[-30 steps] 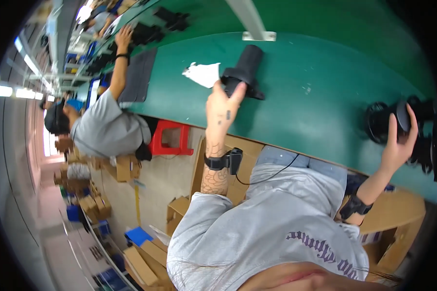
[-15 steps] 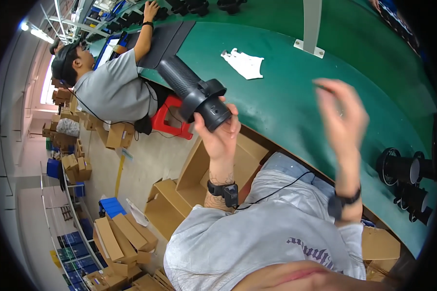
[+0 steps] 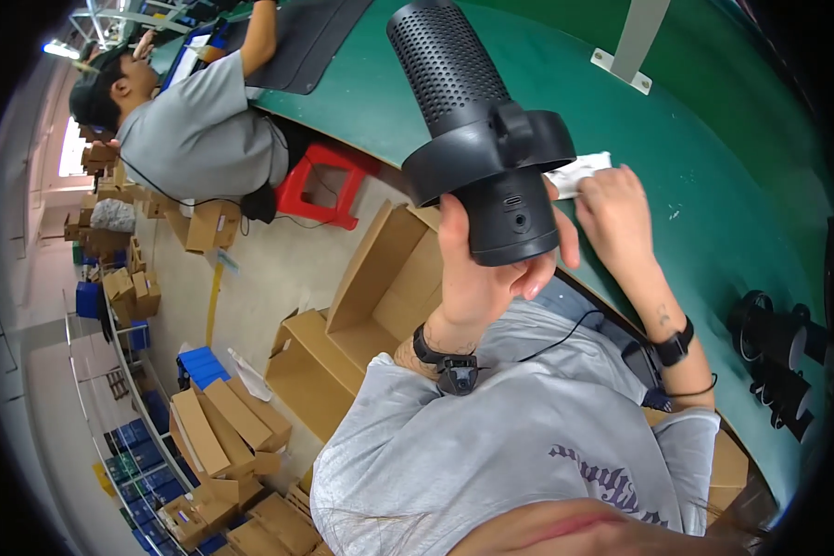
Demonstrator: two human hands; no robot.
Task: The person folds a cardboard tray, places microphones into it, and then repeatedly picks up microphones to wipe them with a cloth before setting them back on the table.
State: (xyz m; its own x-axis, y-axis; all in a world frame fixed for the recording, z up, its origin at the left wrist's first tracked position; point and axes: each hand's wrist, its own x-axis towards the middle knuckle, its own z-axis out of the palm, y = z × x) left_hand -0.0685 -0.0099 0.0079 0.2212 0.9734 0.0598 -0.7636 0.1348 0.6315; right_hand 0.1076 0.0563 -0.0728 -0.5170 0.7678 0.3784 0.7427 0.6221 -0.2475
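Black microphone (image 3: 477, 134), green tabletop (image 3: 704, 222)

This person wears a pale grey cloth T-shirt (image 3: 491, 445) with short sleeves (image 3: 690, 445) and curly purple letters (image 3: 612, 479) on the front. Below the left hand (image 3: 482, 278) is a black wrist strap (image 3: 426, 347) with a chunky black box (image 3: 457, 374); below the right hand (image 3: 613, 211), a black band (image 3: 674, 344) with a small box. A thin black wire (image 3: 570, 331) shows. Dark ink lines (image 3: 663, 316) mark both forearms (image 3: 656, 295).

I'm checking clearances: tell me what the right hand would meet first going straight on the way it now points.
Most likely the white cloth on the green table: the right hand has its fingers at the cloth's near edge. Depth is unclear, so contact is hard to confirm.
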